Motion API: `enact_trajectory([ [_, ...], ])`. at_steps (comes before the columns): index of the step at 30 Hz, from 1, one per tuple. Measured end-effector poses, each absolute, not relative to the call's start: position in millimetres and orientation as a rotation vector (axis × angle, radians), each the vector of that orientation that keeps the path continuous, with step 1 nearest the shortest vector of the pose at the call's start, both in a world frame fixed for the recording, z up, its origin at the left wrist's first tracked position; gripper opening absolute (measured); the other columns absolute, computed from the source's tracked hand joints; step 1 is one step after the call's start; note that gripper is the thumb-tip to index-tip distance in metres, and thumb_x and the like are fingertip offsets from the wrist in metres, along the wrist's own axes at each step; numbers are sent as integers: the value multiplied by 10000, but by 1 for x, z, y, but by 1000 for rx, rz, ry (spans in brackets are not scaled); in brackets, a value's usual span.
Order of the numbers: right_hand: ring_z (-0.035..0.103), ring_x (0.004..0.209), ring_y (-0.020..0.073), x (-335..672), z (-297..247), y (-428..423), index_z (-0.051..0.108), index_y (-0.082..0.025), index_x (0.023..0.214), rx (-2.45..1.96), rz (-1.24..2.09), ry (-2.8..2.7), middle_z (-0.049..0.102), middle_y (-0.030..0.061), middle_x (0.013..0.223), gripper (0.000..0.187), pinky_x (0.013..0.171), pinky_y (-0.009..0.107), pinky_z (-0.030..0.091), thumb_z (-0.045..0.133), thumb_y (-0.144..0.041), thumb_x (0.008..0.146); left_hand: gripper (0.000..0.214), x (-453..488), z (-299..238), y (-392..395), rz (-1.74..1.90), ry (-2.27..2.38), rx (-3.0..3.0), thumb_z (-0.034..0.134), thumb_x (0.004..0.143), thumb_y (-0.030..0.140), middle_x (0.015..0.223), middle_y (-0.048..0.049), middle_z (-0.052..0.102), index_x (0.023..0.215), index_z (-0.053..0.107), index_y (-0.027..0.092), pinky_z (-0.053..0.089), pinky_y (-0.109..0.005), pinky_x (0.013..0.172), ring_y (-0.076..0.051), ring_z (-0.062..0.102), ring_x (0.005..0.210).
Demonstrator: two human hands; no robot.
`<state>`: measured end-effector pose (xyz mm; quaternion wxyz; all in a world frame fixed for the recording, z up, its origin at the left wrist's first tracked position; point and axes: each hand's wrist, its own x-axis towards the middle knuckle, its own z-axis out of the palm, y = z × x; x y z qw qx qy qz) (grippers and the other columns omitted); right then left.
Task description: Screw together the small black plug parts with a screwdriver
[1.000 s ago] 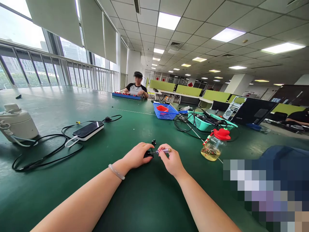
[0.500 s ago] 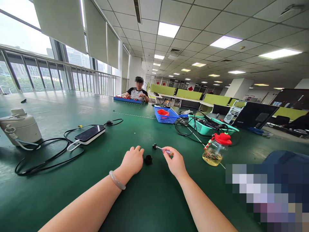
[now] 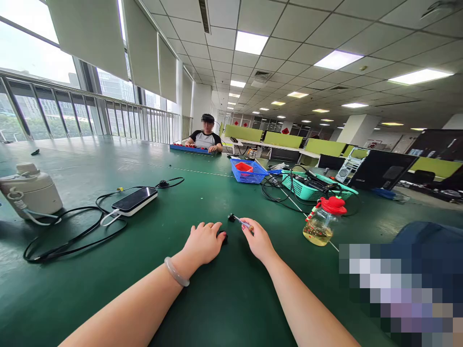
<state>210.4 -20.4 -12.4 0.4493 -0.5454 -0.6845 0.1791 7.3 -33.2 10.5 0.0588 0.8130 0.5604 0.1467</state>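
The right hand [image 3: 257, 238] has a slim screwdriver [image 3: 243, 223] pinched between its thumb and fingers, with no gap showing around the handle. The screwdriver's long axis runs away from these fingers, forward and to the left, low over the green desk [image 3: 231, 299]. Its far end meets, or nearly meets, a small black part [image 3: 231, 218]; at this size one cannot tell whether the tip is touching it or just beside it.

The small black part lies on the desk between the two hands and a little beyond them. The right hand is the nearer by way of the screwdriver, though the index finger of the left hand [image 3: 204, 242] is close to it too.

The left hand rests palm down, its fingers loosely spread and pointing forward. Its thumb reaches right, over a black piece [image 3: 224, 238] on the desk. Most of that piece is hidden beneath the hand, so one cannot tell whether the fingers grip it or merely cover it, nor which way its long axis lies. It sits nearer the person than the small black part, and slightly left of it.
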Motion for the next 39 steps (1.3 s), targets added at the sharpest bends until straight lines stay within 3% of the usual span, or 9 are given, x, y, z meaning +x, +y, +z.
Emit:
enact_trajectory([
  [2,607,1025,228,211,-15,-18,646,-243,1090,-1326,488,-1682,663,63,1126,305,920,408,462,475,-365,869,471,10,8,-33,476,1616,2453,332,917,509,1321,-97,569,1296,497,283,310,-613,1022,-371,378,1305],
  [5,631,897,207,211,-15,-18,647,-241,1085,-1325,557,-1675,674,54,1071,316,824,366,496,476,-394,868,414,13,3,-32,449,1524,2456,394,901,506,1357,-68,539,1231,524,293,208,-666,1070,-363,285,1373],
  [9,617,774,187,209,-10,-23,658,-237,1061,-1317,623,-1669,682,36,950,316,722,322,495,491,-412,858,328,14,0,-29,439,1556,2429,425,892,491,1283,-79,574,1070,556,249,192,-662,1084,-352,294,1372],
  [13,612,778,178,206,-7,-27,658,-240,1053,-1280,698,-1658,682,34,962,303,726,311,487,505,-415,858,296,14,1,-30,434,1576,2430,458,868,479,1264,-98,569,1002,549,232,208,-652,1084,-354,310,1361],
  [16,618,817,185,205,-8,-27,660,-229,1036,-1245,743,-1651,686,49,978,296,774,326,483,513,-417,861,270,13,2,-31,448,1645,2413,491,832,350,1277,-111,556,1071,530,231,231,-655,1070,-349,331,1343],
  [22,611,748,194,207,-7,-26,673,-182,937,-1111,807,-1463,664,60,801,416,763,350,501,548,-561,819,560,8,5,-28,474,1766,2339,467,774,228,1368,-121,494,1329,395,230,257,-574,1078,-313,362,1320],
  [31,540,582,164,214,-6,-23,681,-192,765,-1131,809,-1192,577,11,609,467,604,317,485,621,-652,718,659,1,3,-20,477,1630,2356,529,809,427,1430,-79,448,1413,322,264,267,-470,1108,-289,321,1358],
  [36,544,582,160,210,-6,-25,689,-187,766,-1057,887,-1231,590,11,617,459,612,317,487,638,-640,713,877,-2,7,-16,456,1481,2365,689,686,474,1473,-71,402,1439,269,313,240,-497,1119,-309,298,1376],
  [39,544,568,149,211,-7,-23,692,-185,785,-1039,879,-1210,600,8,623,438,615,311,482,641,-616,726,905,-3,8,-16,442,1435,2384,687,684,516,1474,-76,402,1451,250,317,230,-523,1117,-314,299,1376],
])
